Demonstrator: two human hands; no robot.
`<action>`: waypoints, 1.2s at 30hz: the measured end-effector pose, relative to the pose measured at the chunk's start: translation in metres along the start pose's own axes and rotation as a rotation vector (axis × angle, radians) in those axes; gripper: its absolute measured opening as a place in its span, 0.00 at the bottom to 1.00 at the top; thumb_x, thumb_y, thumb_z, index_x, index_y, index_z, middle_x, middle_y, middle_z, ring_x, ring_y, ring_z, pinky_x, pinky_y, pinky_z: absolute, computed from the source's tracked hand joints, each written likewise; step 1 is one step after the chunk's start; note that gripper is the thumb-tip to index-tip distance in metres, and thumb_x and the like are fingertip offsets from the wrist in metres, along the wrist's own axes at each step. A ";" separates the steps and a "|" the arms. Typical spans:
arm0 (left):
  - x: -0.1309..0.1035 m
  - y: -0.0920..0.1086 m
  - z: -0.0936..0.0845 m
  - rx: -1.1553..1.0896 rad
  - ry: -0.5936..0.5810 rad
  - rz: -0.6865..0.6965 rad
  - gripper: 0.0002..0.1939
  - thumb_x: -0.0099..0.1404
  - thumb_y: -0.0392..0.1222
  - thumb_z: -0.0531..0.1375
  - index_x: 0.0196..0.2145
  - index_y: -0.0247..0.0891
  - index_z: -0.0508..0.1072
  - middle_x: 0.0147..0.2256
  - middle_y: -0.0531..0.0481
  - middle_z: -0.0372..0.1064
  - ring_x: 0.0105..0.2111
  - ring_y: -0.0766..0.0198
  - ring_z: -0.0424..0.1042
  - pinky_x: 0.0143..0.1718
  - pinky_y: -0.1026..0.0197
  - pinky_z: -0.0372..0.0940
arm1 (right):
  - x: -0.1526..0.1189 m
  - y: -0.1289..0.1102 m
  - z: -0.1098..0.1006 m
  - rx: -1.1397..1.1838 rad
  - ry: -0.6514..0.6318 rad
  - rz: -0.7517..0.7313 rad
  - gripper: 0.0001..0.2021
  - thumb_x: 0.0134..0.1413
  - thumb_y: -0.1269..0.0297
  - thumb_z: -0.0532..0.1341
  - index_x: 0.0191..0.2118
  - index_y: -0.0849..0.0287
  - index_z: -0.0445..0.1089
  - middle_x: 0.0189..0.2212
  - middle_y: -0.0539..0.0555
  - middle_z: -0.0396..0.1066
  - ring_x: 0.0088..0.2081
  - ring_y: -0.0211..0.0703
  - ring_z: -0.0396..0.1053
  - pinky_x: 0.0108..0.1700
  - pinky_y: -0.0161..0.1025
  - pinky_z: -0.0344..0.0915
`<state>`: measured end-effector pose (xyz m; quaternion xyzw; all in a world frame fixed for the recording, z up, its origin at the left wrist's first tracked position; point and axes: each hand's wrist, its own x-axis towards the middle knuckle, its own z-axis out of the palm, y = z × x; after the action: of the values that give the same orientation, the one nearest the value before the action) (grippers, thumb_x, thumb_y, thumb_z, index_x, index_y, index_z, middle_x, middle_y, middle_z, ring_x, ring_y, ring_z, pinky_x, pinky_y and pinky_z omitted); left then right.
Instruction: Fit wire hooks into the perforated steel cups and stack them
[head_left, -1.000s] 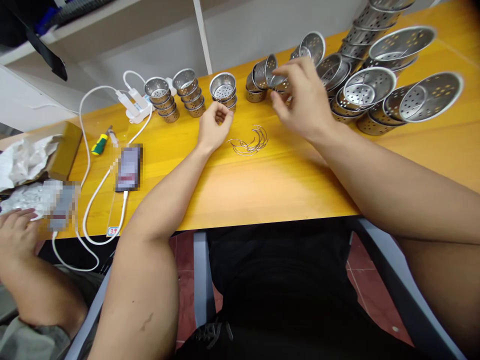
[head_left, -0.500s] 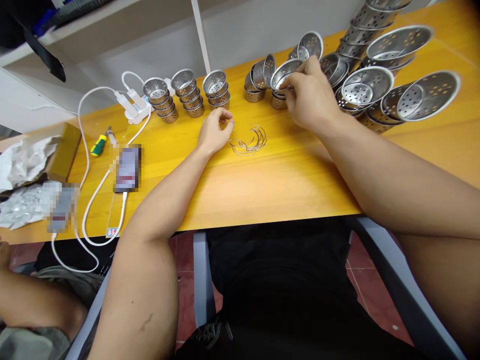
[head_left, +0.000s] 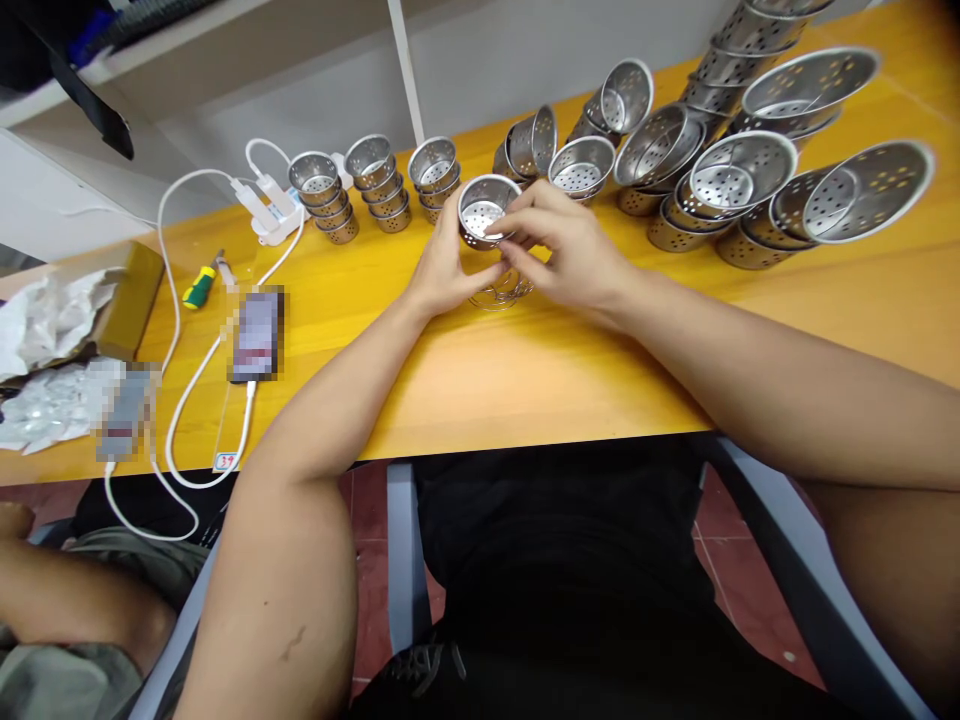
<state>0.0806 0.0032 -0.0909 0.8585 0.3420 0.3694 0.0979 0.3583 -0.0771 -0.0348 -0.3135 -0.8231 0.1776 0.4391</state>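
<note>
A small perforated metal cup (head_left: 481, 222) is held upright between my hands, just above a loose pile of thin wire rings (head_left: 499, 295). My left hand (head_left: 444, 262) wraps the cup's left side, its thumb stretched out below. At the cup's right rim are the bent fingers of my right hand (head_left: 566, 245), gripping it; whether they also pinch a ring I cannot make out. The rings lie on the table below, partly hidden by both hands. Just behind my right hand another perforated cup (head_left: 583, 165) stands on the table.
Three stacks of small perforated cups (head_left: 373, 165) stand at the back left. Larger stacked and tilted cups (head_left: 742, 175) crowd the right. Leftward are a power strip (head_left: 279, 215), white cables, a screwdriver (head_left: 199, 288), a phone (head_left: 257, 335) and a cardboard box (head_left: 139, 300). Another person's arm (head_left: 75, 580) shows lower left.
My right hand has moved left from the cups at the back, bringing a cup over the rings. My left hand has moved slightly right and now closes around that cup.
</note>
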 end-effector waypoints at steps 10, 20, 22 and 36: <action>-0.001 0.015 -0.013 0.088 -0.050 -0.019 0.55 0.77 0.80 0.73 0.88 0.57 0.61 0.83 0.36 0.70 0.89 0.31 0.71 0.96 0.31 0.63 | -0.003 0.006 0.017 -0.061 -0.139 0.021 0.29 0.83 0.39 0.75 0.78 0.45 0.83 0.77 0.65 0.80 0.66 0.76 0.85 0.73 0.74 0.85; 0.001 -0.005 0.002 0.032 -0.075 0.058 0.45 0.84 0.72 0.66 0.87 0.56 0.57 0.83 0.37 0.68 0.88 0.35 0.71 0.95 0.31 0.62 | 0.000 -0.002 0.007 -0.082 -0.130 0.068 0.21 0.88 0.34 0.68 0.58 0.44 0.85 0.66 0.64 0.81 0.62 0.74 0.83 0.71 0.74 0.84; 0.001 -0.011 0.006 0.012 -0.070 0.061 0.45 0.85 0.72 0.65 0.87 0.57 0.55 0.83 0.36 0.67 0.88 0.35 0.71 0.94 0.30 0.62 | 0.001 -0.002 0.004 -0.105 -0.097 0.050 0.19 0.86 0.35 0.70 0.60 0.43 0.86 0.71 0.65 0.79 0.71 0.80 0.79 0.78 0.80 0.79; 0.000 0.005 0.001 0.023 -0.092 -0.002 0.44 0.85 0.65 0.68 0.87 0.56 0.56 0.84 0.37 0.68 0.88 0.36 0.71 0.95 0.32 0.63 | 0.001 0.004 0.000 -0.100 -0.091 0.104 0.29 0.81 0.22 0.69 0.69 0.33 0.84 0.75 0.60 0.81 0.80 0.82 0.73 0.87 0.86 0.69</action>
<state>0.0837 -0.0005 -0.0900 0.8753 0.3420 0.3257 0.1040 0.3593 -0.0737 -0.0359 -0.3690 -0.8326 0.1729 0.3752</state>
